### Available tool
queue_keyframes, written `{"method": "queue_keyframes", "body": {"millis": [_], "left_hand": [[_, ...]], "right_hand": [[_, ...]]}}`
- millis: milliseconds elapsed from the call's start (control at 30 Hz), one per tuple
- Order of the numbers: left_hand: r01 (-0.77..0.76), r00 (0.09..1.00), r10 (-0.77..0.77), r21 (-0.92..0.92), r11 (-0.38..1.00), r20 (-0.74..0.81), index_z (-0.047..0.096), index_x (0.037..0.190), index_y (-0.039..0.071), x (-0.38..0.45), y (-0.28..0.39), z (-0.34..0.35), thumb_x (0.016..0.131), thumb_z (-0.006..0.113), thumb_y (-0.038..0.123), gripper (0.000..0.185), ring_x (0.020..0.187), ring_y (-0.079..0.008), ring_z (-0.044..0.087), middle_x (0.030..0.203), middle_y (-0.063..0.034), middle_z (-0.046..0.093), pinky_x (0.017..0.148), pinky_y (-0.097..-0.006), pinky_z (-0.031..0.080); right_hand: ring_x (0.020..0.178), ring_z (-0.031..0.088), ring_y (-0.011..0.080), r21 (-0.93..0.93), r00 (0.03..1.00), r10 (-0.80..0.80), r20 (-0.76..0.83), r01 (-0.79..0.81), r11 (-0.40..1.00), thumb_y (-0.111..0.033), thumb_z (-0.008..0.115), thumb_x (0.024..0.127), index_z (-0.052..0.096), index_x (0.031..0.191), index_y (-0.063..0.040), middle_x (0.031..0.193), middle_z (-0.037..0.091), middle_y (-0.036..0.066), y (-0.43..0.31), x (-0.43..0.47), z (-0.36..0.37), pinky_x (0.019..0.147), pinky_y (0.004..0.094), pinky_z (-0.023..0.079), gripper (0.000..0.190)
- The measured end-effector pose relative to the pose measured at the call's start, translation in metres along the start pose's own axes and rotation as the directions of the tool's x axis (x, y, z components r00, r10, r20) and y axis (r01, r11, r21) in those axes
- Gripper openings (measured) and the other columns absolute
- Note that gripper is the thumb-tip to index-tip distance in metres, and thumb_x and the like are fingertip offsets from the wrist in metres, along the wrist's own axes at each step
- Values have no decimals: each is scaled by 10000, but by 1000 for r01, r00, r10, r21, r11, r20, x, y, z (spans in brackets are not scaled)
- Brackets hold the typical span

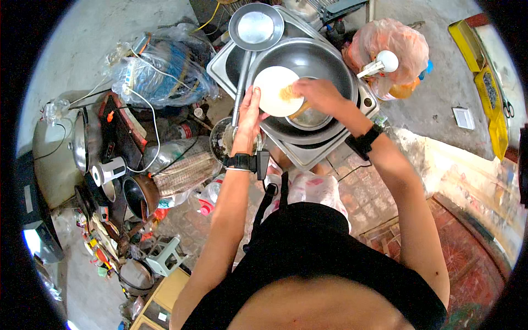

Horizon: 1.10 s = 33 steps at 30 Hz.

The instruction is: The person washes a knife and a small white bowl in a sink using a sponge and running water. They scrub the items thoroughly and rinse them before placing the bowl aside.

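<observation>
My left hand grips a round white plate by its left edge, thumb on the face. Against the plate's right side, my right hand presses a tan, fibrous scrubber, its fingers partly covering it. Both hands are above a wide metal basin set in a stainless steel sink. Lower in the basin sits a smaller metal bowl, partly hidden by my right hand and the plate. A long-handled metal ladle rests across the sink's left side.
Left of the sink are a plastic-wrapped blue bundle, a pot and a white cord. A metal bowl with residue stands behind my left wrist. At right are a pink plastic bag and yellow baskets.
</observation>
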State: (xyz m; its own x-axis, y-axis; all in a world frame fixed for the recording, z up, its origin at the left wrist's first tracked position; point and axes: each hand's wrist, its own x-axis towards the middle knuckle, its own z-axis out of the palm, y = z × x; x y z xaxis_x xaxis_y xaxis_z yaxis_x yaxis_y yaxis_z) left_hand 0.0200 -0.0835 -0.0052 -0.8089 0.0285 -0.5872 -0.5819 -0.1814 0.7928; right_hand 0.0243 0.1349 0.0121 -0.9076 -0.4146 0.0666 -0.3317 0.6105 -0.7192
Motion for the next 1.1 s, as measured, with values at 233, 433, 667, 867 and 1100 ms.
{"method": "queue_keyframes", "body": {"millis": [233,433,667,867,1100], "left_hand": [[46,999,-47,55,997,24,448,1363,204,-2,-7,-2,856,615,519,619,1048,-139,565,1255,-10,554,713,-314,488],[125,992,-125,39,991,-18,426,1373,214,-6,-23,4,851,604,548,645,1092,-164,539,1277,-4,537,780,-387,486],[255,958,-233,-123,959,169,383,1380,220,-10,-37,9,833,402,736,752,1205,-227,478,1343,-31,495,906,-474,434],[356,914,-285,-234,905,289,394,1367,213,-11,-48,18,807,382,769,789,1167,-216,506,1311,-22,518,889,-428,454],[245,961,-204,-234,941,185,450,1303,214,-9,-54,17,807,352,785,762,1074,-170,514,1224,4,555,804,-356,416]], "right_hand": [[861,632,323,-287,983,-126,134,160,945,-160,503,847,630,971,-116,1006,645,96,37,18,-9,711,416,502,183],[809,655,333,-92,995,-32,99,41,995,-206,516,842,654,893,-132,884,670,142,-1,-15,24,683,446,524,165],[756,677,340,-363,982,144,126,-89,927,-189,588,789,704,893,-88,803,680,162,-2,16,15,668,437,541,186],[693,649,343,-83,976,103,190,-88,993,-248,613,751,678,737,-67,714,649,162,-21,19,28,609,451,509,194],[709,649,347,-476,956,291,-34,-271,837,-231,599,775,684,742,-71,698,640,181,-19,18,17,641,444,516,185]]}}
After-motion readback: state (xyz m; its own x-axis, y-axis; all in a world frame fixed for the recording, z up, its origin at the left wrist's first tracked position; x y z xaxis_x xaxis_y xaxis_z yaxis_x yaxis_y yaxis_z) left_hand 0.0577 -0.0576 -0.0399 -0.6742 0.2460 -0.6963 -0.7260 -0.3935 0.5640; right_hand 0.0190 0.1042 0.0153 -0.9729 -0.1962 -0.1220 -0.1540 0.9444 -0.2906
